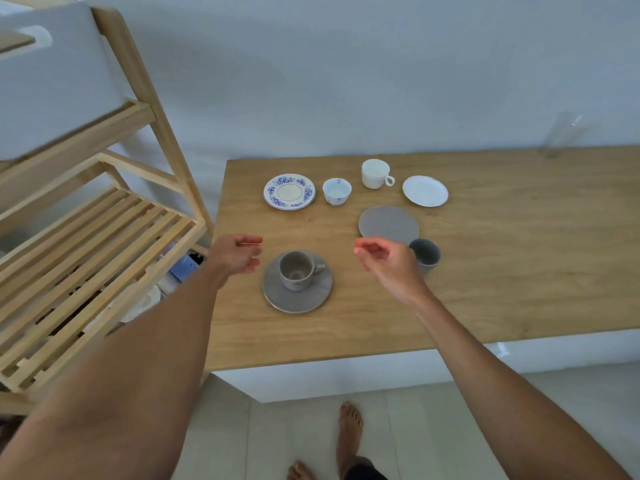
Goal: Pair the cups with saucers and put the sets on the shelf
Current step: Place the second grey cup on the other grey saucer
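A grey cup (296, 269) stands on a grey saucer (298, 299) near the table's front left. My left hand (239, 253) hovers just left of this set, fingers loosely curled and empty. My right hand (382, 261) hovers to the right of it, also empty, partly in front of a dark grey cup (426, 253). Behind that lies a second grey saucer (388, 222). Farther back sit a blue-flowered saucer (289, 191), a small white-and-blue cup (336, 191), a white handled cup (375, 173) and a white saucer (425, 190).
A wooden slatted shelf (86, 271) stands to the left of the wooden table (519, 271), with a white box (52, 81) on its upper level. A clear glass (561, 135) stands at the table's back right. My bare feet are on the tiled floor below.
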The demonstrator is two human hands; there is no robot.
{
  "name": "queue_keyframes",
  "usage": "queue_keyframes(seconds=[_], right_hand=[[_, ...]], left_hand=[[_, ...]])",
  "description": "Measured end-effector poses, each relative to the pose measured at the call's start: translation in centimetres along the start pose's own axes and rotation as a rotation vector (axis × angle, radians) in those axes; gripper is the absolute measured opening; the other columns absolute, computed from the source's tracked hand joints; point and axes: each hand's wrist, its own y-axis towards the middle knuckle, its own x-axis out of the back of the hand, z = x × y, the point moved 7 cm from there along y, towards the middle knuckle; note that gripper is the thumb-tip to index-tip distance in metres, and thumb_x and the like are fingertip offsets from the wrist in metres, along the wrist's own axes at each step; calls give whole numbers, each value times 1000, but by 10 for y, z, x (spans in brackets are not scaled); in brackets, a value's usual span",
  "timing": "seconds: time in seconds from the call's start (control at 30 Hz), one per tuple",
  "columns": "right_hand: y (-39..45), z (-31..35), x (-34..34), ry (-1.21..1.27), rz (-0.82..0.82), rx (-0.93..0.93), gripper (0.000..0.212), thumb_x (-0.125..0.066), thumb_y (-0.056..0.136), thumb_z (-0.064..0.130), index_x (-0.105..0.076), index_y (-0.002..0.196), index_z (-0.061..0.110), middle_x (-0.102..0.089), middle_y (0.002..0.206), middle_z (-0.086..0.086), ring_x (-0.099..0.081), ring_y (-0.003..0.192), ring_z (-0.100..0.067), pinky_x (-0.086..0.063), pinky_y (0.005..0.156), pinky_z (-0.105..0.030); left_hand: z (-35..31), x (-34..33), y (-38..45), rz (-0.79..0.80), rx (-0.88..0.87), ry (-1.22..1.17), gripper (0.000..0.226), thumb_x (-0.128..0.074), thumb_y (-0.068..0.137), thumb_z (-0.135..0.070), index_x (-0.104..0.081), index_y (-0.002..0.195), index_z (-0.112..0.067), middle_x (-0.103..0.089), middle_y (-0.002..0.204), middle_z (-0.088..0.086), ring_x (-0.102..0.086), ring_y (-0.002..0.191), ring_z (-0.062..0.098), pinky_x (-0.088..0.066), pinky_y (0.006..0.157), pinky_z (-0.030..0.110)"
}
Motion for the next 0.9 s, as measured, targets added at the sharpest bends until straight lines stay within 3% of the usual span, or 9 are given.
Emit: queue_keyframes(seconds=[0.1, 0.23, 0.4, 0.57, 0.67, 0.9], right_hand=[[-2, 10, 41, -57, -118, 55, 29, -80, 86, 31, -76, 114, 20, -77, 96, 7, -73, 87, -7, -58, 81, -19], [-2, -3, 86, -195, -187, 72, 40, -87, 78, 31, -75, 115, 24, -73, 99, 4, -65, 81, -14, -52, 76, -20], [-2, -34, 125, -365, -218, 48, 73, -93, 65, 37, -65, 131, 25, -55, 120, 4, -58, 106, -12, -50, 95, -30], [-6, -81, 130, -256, -169, -103, 95, -96, 62, 39, -52, 145, 25, -50, 133, 0, -57, 117, -13, -51, 95, -28], [-4, -97, 125, -200, -144, -124, 97, -96, 61, 40, -52, 145, 22, -55, 134, 0, -60, 115, -12, -56, 94, -33], [4, -102, 119, -96, -152, -125, 82, -95, 62, 45, -58, 134, 31, -66, 121, 18, -65, 107, 2, -59, 87, -27]], left_hand=[[-39, -13, 6, 33, -75, -14, 21, -71, 93, -13, -71, 112, -22, -74, 109, 5, -69, 82, 18, -61, 73, 29], [-84, -49, 11, 117, -142, -18, 20, -73, 91, -15, -72, 109, -24, -73, 108, 5, -71, 88, 20, -60, 75, 29], [-111, -110, 18, 234, -178, -8, 26, -72, 92, -13, -72, 117, -17, -74, 108, 6, -74, 87, 21, -62, 71, 26], [-111, -162, 35, 310, -96, -57, 25, -71, 92, -8, -70, 116, -14, -72, 114, 11, -73, 93, 25, -63, 81, 31], [-102, -186, 49, 334, -43, -50, 28, -70, 93, -8, -67, 120, -14, -69, 120, 13, -71, 96, 26, -61, 88, 35], [-86, -217, 72, 346, 48, -10, 44, -72, 90, -5, -59, 132, -9, -68, 120, 15, -71, 99, 25, -61, 80, 33]])
